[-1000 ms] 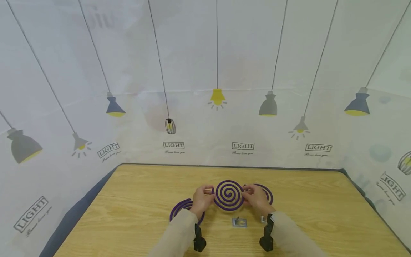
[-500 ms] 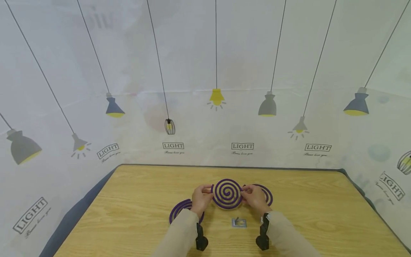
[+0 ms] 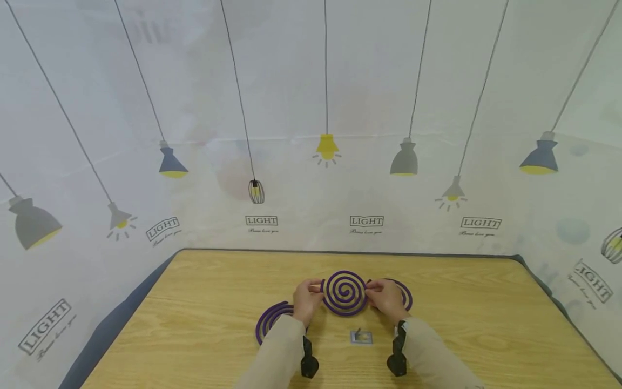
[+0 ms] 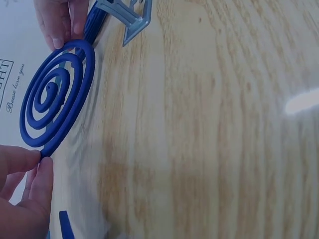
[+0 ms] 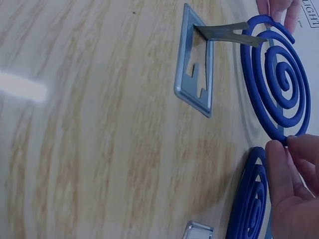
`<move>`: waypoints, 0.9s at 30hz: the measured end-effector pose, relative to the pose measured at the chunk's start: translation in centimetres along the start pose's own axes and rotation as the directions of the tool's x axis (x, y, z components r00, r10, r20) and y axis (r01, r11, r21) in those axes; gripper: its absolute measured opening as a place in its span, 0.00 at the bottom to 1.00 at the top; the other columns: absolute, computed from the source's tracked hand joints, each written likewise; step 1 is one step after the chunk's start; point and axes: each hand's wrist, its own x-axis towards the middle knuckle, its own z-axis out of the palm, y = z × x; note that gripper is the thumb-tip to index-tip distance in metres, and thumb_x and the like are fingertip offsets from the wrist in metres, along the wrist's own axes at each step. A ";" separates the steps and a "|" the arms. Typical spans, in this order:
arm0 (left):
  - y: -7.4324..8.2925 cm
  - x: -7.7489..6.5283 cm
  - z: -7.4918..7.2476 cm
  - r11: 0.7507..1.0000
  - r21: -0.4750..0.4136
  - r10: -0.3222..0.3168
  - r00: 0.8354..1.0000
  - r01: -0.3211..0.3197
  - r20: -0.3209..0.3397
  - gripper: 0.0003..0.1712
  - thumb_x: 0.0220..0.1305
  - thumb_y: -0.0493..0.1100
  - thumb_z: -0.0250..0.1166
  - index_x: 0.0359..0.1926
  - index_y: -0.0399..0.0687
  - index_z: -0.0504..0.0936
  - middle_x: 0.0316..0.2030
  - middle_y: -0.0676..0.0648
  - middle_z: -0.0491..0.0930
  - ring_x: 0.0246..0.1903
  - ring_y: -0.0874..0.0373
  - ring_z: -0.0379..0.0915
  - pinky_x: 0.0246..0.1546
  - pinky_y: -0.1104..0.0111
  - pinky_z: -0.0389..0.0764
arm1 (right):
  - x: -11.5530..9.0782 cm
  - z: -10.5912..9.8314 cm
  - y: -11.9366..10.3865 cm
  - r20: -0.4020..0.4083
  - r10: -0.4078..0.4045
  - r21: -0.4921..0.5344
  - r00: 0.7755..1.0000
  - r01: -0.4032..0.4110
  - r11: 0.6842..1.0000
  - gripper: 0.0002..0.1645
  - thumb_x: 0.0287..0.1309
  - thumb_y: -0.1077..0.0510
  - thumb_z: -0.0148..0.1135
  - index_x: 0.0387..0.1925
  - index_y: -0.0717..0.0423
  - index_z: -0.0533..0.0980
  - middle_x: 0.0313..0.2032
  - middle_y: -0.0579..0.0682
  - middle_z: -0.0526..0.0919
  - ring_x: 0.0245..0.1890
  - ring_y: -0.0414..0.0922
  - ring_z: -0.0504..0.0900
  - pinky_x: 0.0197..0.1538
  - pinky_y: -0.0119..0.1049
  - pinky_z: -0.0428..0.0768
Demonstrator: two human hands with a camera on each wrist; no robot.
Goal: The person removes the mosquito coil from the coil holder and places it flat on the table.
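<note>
Purple coil, smooth and swirly, is pinched at its edges by the left hand and right hand, over the wooden table. The left sleeve hides part of a second coil, the right hand part of a third coil, and a shiny metal frame lies near.

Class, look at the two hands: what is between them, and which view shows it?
A spiral coil is held between the left hand and the right hand, pinched by both at opposite edges. The head view shows it; both wrist views agree.
</note>
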 end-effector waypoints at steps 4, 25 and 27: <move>0.1 0.3 0.0 0.998 0.032 0.057 0.998 -0.058 0.018 0.16 0.44 0.24 0.60 0.38 0.34 0.79 0.24 0.43 0.76 0.24 0.56 0.73 0.24 0.70 0.75 | 0.0 -0.1 0.0 -0.004 -0.035 -0.012 0.999 0.035 0.999 0.07 0.48 0.71 0.58 0.32 0.71 0.75 0.25 0.55 0.79 0.21 0.45 0.79 0.25 0.32 0.78; 0.8 0.1 -0.1 0.987 0.122 0.099 0.995 -0.100 0.021 0.17 0.39 0.22 0.57 0.35 0.33 0.79 0.22 0.43 0.76 0.20 0.58 0.70 0.20 0.73 0.72 | 0.2 -0.1 0.8 0.001 -0.076 -0.079 0.997 0.076 0.994 0.09 0.47 0.71 0.57 0.34 0.72 0.75 0.26 0.56 0.79 0.23 0.45 0.78 0.27 0.33 0.77; 0.9 0.1 -0.2 0.985 0.139 0.103 0.995 -0.103 0.009 0.17 0.38 0.22 0.57 0.35 0.33 0.79 0.22 0.43 0.77 0.21 0.57 0.71 0.20 0.72 0.72 | 0.2 0.0 0.7 0.004 -0.079 -0.081 0.997 0.079 0.994 0.09 0.47 0.71 0.57 0.34 0.72 0.75 0.27 0.56 0.80 0.24 0.45 0.78 0.27 0.33 0.77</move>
